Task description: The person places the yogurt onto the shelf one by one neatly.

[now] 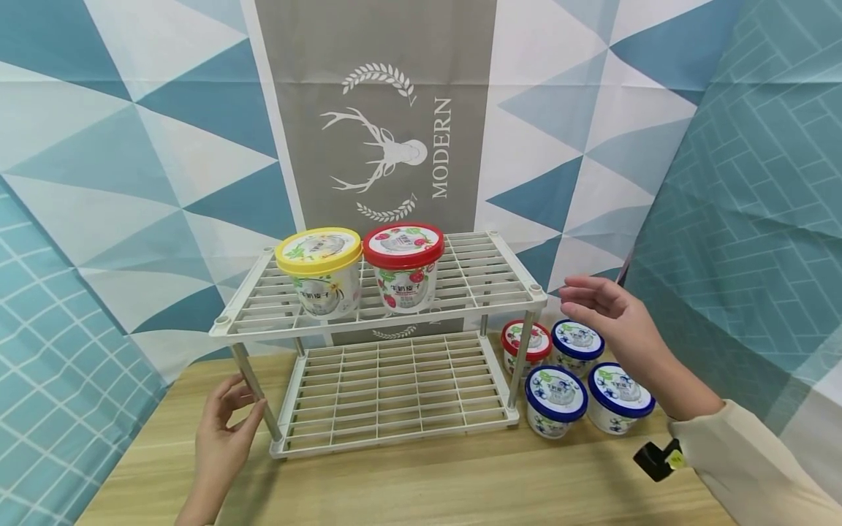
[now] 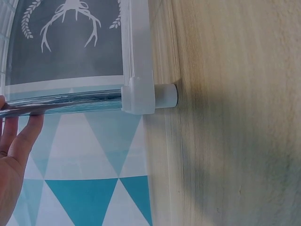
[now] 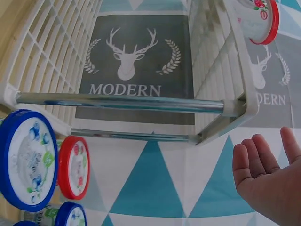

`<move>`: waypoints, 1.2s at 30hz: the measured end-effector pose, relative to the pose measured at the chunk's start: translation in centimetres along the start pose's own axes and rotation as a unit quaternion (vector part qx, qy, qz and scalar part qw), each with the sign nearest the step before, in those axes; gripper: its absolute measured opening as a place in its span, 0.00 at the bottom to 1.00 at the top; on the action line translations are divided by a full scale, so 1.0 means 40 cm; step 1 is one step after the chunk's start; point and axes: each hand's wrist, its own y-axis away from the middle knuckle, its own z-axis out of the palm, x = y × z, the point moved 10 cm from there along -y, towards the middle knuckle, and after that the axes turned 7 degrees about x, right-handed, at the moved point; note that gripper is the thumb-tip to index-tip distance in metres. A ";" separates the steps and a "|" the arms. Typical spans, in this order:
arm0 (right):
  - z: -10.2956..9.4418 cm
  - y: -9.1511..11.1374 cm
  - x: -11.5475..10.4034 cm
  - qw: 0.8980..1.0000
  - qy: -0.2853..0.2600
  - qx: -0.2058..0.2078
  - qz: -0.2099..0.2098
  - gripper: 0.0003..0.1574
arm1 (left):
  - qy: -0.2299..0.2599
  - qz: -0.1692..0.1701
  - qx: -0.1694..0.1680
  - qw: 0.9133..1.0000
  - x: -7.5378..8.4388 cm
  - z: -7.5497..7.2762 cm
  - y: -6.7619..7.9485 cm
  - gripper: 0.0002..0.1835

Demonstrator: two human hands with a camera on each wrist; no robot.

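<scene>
My left hand (image 1: 226,424) is at the front left metal post (image 1: 256,391) of a white two-tier rack (image 1: 395,394), pinching it between thumb and fingers. The left wrist view shows the fingertips (image 2: 32,126) against the shiny post. My right hand (image 1: 615,325) is in the air to the right of the rack, fingers loosely bent and holding nothing. Below it stand several lidded tubs: a small red-lidded tub (image 1: 526,343) and blue-lidded tubs (image 1: 555,400). On the top shelf, a yellow-lidded tub (image 1: 322,274) and a larger red-lidded tub (image 1: 404,267) stand side by side.
The rack stands on a wooden table (image 1: 395,482), its lower shelf a bare grid. Behind hangs a patterned cloth (image 1: 546,131) with a deer head and the word MODERN. A small black device (image 1: 654,460) shows at the right sleeve (image 1: 730,446).
</scene>
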 end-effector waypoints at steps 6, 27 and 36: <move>-0.007 0.020 0.051 1.000 0.016 0.001 0.018 0.24 | 0.003 0.000 0.001 1.000 0.003 -0.001 0.001 0.32; 0.021 0.149 0.300 0.983 0.077 -0.066 0.151 0.48 | 0.022 0.026 0.002 0.999 0.014 0.000 0.000 0.32; 0.029 0.204 0.385 0.971 0.070 -0.069 0.219 0.55 | 0.021 0.009 0.001 1.000 0.004 0.001 0.000 0.32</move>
